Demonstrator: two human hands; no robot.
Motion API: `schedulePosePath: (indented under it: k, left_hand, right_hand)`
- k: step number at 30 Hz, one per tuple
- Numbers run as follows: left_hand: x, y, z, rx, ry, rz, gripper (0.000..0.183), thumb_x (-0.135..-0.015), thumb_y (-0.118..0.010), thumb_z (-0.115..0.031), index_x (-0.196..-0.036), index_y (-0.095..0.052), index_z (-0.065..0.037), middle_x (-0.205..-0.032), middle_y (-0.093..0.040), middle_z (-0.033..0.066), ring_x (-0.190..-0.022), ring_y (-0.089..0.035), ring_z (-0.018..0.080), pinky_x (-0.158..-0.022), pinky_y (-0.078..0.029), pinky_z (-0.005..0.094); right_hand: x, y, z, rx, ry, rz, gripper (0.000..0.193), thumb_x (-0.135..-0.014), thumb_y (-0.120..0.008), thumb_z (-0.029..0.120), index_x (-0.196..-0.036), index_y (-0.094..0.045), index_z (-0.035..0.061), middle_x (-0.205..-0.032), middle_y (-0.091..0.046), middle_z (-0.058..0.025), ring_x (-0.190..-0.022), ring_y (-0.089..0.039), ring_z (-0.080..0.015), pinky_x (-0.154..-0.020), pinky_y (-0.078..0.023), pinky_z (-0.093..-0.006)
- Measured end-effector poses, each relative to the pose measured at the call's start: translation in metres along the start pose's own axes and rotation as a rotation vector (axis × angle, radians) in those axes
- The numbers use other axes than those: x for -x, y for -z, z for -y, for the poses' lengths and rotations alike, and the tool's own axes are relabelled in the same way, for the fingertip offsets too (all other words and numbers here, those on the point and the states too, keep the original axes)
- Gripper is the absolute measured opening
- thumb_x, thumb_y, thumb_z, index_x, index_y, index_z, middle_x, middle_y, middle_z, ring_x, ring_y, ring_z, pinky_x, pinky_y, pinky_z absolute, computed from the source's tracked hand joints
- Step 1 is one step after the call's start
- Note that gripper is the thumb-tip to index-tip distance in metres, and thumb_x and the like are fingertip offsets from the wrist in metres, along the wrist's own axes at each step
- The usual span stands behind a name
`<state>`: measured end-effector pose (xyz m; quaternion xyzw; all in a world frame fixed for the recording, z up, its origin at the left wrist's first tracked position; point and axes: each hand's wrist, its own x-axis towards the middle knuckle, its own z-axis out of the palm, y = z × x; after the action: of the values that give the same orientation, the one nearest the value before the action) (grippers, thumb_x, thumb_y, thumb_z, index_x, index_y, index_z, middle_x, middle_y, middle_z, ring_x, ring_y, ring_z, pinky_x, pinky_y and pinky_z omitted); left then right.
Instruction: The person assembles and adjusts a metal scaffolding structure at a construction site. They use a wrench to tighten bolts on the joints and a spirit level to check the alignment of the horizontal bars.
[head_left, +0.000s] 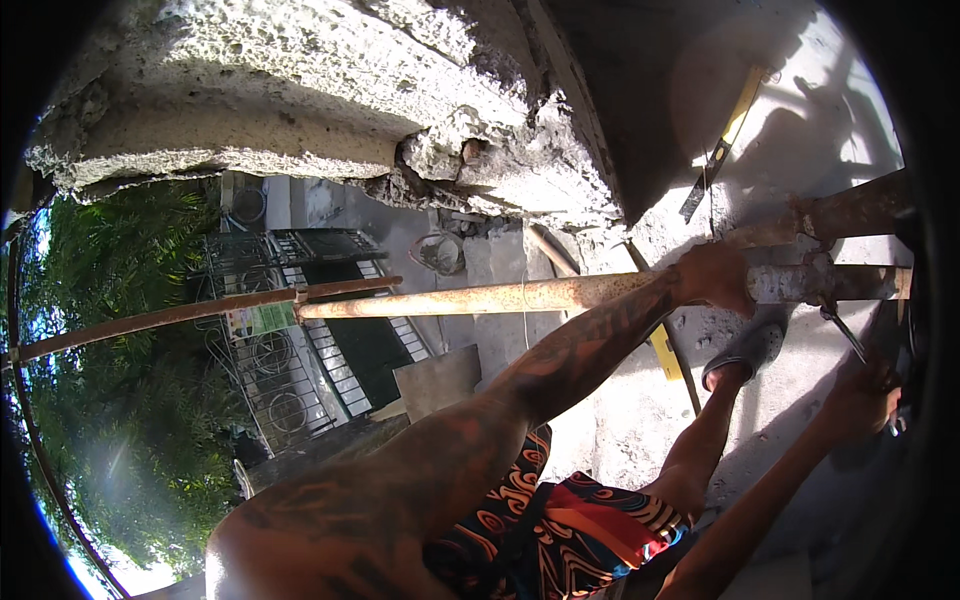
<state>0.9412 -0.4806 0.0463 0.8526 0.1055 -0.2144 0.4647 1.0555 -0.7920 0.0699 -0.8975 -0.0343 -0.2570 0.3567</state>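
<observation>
My left hand (712, 279) is wrapped round a long rusty metal pipe (520, 297), close to its end by a rusty clamp (818, 280). Just below the clamp, my right hand (862, 402) is closed on a slim metal wrench (847, 333). The wrench's upper end reaches the clamp's underside, but its exact seat is hard to make out. A second, thicker rusty pipe (870, 207) runs beside the first and meets the same clamp. Shadow partly hides the fingers of my right hand.
Rough broken concrete (300, 110) juts in above the pipe. A yellow and black spirit level (722, 145) lies on the pale floor, and another yellow strip (664, 352) is under my left forearm. My foot in a dark clog (752, 350) stands nearby. Beyond is a metal gate (330, 350).
</observation>
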Motion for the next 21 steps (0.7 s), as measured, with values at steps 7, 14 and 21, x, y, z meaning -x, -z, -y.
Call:
schedulePosePath:
  k: [7, 14, 21]
  left_hand:
    - [0.001, 0.001, -0.001, -0.050, 0.006, 0.021, 0.044, -0.062, -0.077, -0.039, -0.082, -0.074, 0.000, -0.067, -0.069, 0.0176, -0.069, -0.071, 0.0331, -0.068, -0.056, 0.0423]
    - [-0.003, -0.015, 0.003, -0.107, -0.037, -0.168, 0.048, -0.059, -0.081, -0.043, -0.080, -0.075, 0.000, -0.078, -0.072, 0.0192, -0.077, -0.072, 0.0361, -0.069, -0.058, 0.0449]
    - [0.013, -0.020, -0.004, -0.099, -0.034, -0.263, 0.055, -0.062, -0.080, -0.041, -0.099, -0.070, -0.002, -0.089, -0.072, 0.0213, -0.088, -0.071, 0.0384, -0.080, -0.058, 0.0466]
  right_hand:
    - [0.009, -0.012, -0.002, -0.581, -0.155, -0.040, 0.031, -0.099, -0.059, 0.032, -0.095, -0.062, 0.0022, -0.094, -0.068, -0.0191, -0.085, -0.068, -0.0342, -0.068, -0.054, -0.0433]
    - [0.069, -0.016, 0.033, -0.290, -0.323, 0.068, 0.038, -0.106, -0.045, 0.031, -0.095, -0.060, -0.0021, -0.093, -0.058, -0.0137, -0.084, -0.058, -0.0229, -0.081, -0.050, -0.0379]
    - [0.144, 0.015, 0.015, -0.015, -0.936, 0.610, 0.060, -0.098, -0.047, 0.062, -0.117, -0.072, 0.0108, -0.114, -0.067, -0.0121, -0.096, -0.062, -0.0254, -0.080, -0.051, -0.0391]
